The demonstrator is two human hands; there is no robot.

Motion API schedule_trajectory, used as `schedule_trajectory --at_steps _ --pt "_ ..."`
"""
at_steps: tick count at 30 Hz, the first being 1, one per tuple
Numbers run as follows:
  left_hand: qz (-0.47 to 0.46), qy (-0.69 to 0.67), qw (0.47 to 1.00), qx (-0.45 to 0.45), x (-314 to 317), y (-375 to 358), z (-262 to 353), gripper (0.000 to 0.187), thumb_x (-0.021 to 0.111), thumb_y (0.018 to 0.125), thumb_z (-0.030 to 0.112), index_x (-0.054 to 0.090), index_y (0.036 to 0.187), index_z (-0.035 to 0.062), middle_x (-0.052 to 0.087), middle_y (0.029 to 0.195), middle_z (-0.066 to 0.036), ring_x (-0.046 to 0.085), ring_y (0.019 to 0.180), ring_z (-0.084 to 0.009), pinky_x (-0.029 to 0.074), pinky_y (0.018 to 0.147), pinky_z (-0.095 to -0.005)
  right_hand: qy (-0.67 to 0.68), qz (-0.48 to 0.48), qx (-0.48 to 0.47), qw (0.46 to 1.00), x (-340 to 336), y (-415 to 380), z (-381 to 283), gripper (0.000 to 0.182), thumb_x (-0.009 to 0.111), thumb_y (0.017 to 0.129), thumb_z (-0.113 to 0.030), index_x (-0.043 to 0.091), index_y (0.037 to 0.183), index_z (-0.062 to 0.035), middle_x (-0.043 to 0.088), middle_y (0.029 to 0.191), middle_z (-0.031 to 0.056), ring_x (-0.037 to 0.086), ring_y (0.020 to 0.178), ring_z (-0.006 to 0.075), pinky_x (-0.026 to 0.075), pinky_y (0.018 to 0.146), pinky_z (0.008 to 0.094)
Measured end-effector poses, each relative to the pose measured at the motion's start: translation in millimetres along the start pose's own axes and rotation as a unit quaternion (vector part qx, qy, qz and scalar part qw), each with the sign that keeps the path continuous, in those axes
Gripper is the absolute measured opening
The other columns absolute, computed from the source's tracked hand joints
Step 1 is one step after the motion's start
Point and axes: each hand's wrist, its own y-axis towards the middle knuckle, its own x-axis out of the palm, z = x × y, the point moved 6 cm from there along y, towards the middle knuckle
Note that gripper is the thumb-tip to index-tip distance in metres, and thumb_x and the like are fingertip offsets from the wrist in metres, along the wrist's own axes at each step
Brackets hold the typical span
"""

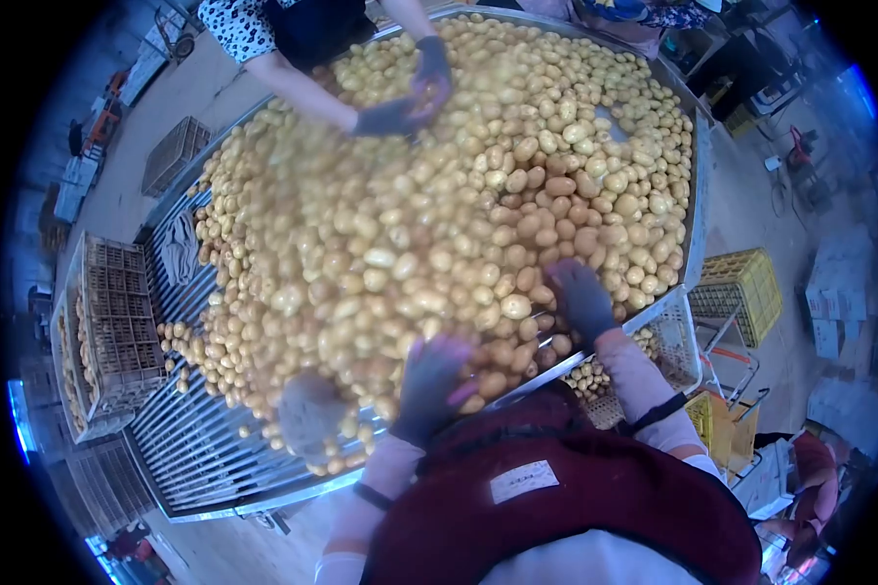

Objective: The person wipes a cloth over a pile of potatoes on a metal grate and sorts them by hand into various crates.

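Note:
A thick heap of small yellow potatoes (380,257) covers most of a slatted metal sorting table (190,444). My left hand (431,388), in a dark grey glove with pinkish fingertips, rests against the potatoes at the near edge, fingers spread and a little blurred. Farther right, my right hand (581,300), gloved the same way, reaches over the table's rim with its fingers stretched onto browner potatoes (554,210). Neither hand has a potato visibly gripped in it.
Across the table, a person's gloved hands (410,102) work in the heap. A crate of potatoes (125,312) stands at the left end, and a basket (668,341) hangs below the right rim. Beyond it sits a yellow crate (741,292). A grey cloth (179,249) lies on the slats.

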Motion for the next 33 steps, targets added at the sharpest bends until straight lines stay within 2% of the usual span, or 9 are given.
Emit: schedule_trajectory --at_steps 6,11,14,18,20,22,25,29,33 --pt "0.034 0.002 0.999 -0.019 -4.6 -22.8 -19.5 0.05 0.073 0.082 0.033 0.06 0.125 0.0122 0.06 0.127 -0.012 0.055 0.12 -0.0339 0.035 0.106 -0.0548 0.252 0.096 0.12 0.955 -29.6 26.2 -2.4 0.035 0.067 0.085 -0.019 0.061 0.118 -0.0122 0.062 0.107 0.0143 0.063 0.098 0.0324 0.053 0.086 0.0452" --pt "0.085 0.002 0.996 0.035 -2.4 -27.7 -23.8 0.047 0.073 0.081 0.029 0.063 0.123 0.0106 0.062 0.125 -0.013 0.057 0.117 -0.035 0.04 0.1 -0.0519 0.074 -0.105 -0.064 0.99 -7.5 -10.0 -91.0 0.027 0.054 0.097 -0.029 0.063 0.106 -0.0053 0.068 0.097 0.0165 0.068 0.088 0.032 0.053 0.076 0.0454" --pt "0.105 0.006 0.989 0.105 10.8 -10.6 -5.7 0.046 0.074 0.08 0.026 0.064 0.122 0.0097 0.063 0.125 -0.013 0.058 0.115 -0.0356 0.044 0.097 -0.0502 -0.046 -0.158 -0.056 0.985 28.9 -20.9 -99.1 0.031 0.066 0.083 -0.023 0.066 0.115 -0.0215 0.062 0.106 0.0087 0.064 0.1 0.0279 0.054 0.077 0.0453" --pt "-0.038 0.064 0.997 0.015 12.3 6.7 28.6 0.051 0.073 0.079 0.022 0.061 0.125 0.0046 0.06 0.125 -0.015 0.058 0.111 -0.0368 0.045 0.096 -0.0472 -0.011 -0.083 -0.164 0.983 30.3 -16.8 -97.2 0.036 0.065 0.086 -0.021 0.064 0.122 -0.0213 0.062 0.113 0.0094 0.064 0.098 0.027 0.054 0.077 0.0432" --pt "0.039 -0.012 0.999 0.025 25.1 4.2 7.4 0.053 0.073 0.08 0.021 0.058 0.127 0.002 0.06 0.124 -0.016 0.059 0.11 -0.038 0.046 0.095 -0.0468 0.232 -0.065 -0.044 0.969 9.2 -24.5 -80.7 0.035 0.061 0.094 -0.026 0.061 0.128 -0.0181 0.062 0.115 0.0083 0.064 0.099 0.0258 0.054 0.078 0.0415" --pt "0.105 -0.098 0.989 0.029 30.9 5.0 -11.6 0.054 0.073 0.081 0.022 0.057 0.127 0.0001 0.059 0.123 -0.018 0.059 0.11 -0.0391 0.048 0.094 -0.0464 0.54 -0.103 0.055 0.833 4.5 -30.9 -64.9 0.037 0.056 0.1 -0.032 0.057 0.133 -0.0145 0.062 0.118 0.0081 0.064 0.101 0.0255 0.055 0.08 0.0403" --pt "0.115 -0.385 0.914 -0.058 2.0 10.6 15.6 0.052 0.072 0.084 0.025 0.055 0.125 -0.0014 0.057 0.121 -0.02 0.057 0.115 -0.04 0.048 0.094 -0.0459 0.866 -0.134 0.211 0.433 18.1 -60.0 -61.4 0.05 0.044 0.106 -0.044 0.051 0.14 -0.0071 0.06 0.128 0.0127 0.062 0.111 0.0288 0.055 0.093 0.0418" --pt "0.053 -0.396 0.917 0.015 -22.7 29.6 77.7 0.054 0.063 0.095 0.026 0.046 0.138 -0.0011 0.048 0.139 -0.021 0.05 0.129 -0.0361 0.042 0.105 -0.0427 0.925 -0.086 0.209 0.306 -46.6 -68.4 -114.6 0.049 0.048 0.104 -0.044 0.053 0.133 -0.005 0.061 0.121 0.0102 0.061 0.102 0.0206 0.054 0.086 0.0336" --pt "0.105 -0.152 0.964 0.193 -1.1 27.2 114.6 0.059 0.058 0.1 0.027 0.038 0.148 -0.0011 0.04 0.153 -0.02 0.042 0.14 -0.0358 0.035 0.114 -0.0428 0.889 -0.022 0.079 0.451 3.5 -95.0 -50.9 0.044 0.052 0.1 -0.043 0.057 0.127 -0.0079 0.062 0.121 0.0129 0.063 0.102 0.026 0.057 0.08 0.0398"
